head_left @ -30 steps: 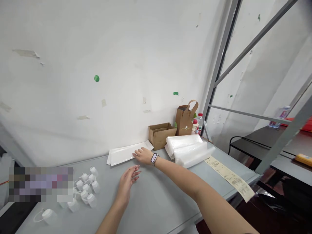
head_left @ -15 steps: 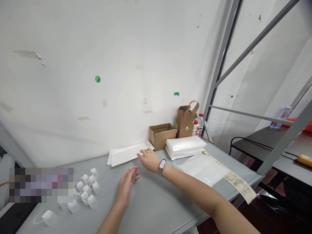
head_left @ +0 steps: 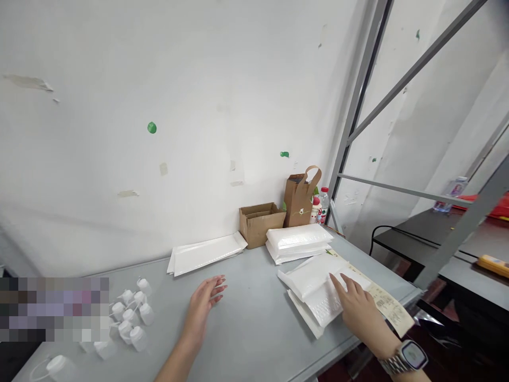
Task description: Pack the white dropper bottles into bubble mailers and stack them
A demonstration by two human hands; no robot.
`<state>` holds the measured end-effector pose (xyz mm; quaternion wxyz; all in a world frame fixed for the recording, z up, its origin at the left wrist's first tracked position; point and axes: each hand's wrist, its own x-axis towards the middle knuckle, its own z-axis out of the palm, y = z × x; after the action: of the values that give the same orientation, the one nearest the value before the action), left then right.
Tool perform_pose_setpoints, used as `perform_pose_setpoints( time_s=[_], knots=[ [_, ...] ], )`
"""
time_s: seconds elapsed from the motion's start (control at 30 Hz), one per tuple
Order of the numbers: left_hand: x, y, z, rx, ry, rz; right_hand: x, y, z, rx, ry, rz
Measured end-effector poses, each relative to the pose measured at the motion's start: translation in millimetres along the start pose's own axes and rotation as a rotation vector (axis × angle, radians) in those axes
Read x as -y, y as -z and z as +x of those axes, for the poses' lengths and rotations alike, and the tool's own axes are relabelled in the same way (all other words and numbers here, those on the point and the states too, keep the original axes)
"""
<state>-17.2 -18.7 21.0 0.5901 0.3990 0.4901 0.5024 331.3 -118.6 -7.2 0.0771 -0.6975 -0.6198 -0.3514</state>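
My right hand (head_left: 355, 303), with a watch on its wrist, lies over a loose pile of white bubble mailers (head_left: 314, 281) at the right of the table. Its fingers are stretched out and reach onto the upper mailer; the thumb's side is partly hidden. Over the bare middle of the table is my left hand (head_left: 205, 297), fingers loosely apart, holding nothing. Behind it, flat white mailers (head_left: 209, 253) lie by the wall. To its left stand several small white capped bottles (head_left: 131, 317) with loop straps.
An open cardboard box (head_left: 260, 231), a brown paper bag (head_left: 298, 204) and a red-capped bottle (head_left: 324, 201) stand at the back. A stack of padded mailers (head_left: 298, 237) sits before them. A printed paper strip (head_left: 392, 305) runs along the right edge, near a metal frame (head_left: 344, 154).
My right hand has moved from the table's middle, near the flat mailers, to the right onto the loose mailers, which now sit differently. My left hand stays nearly in place. The view has shifted slightly.
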Motion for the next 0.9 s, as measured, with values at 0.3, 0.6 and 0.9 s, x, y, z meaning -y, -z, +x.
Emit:
perform_pose_setpoints(
  time_s=[0.3,0.6,0.9],
  knots=[
    [-2,0.1,0,-0.031,-0.004,-0.006,18,22,-1,-0.198,0.181,0.362],
    [-1,2.1,4,-0.04,-0.008,-0.025,17,60,5,-0.8,-0.42,0.619],
    [-4,5.0,3,-0.041,-0.017,-0.041,31,67,50,-0.885,-1.175,1.614]
  ],
)
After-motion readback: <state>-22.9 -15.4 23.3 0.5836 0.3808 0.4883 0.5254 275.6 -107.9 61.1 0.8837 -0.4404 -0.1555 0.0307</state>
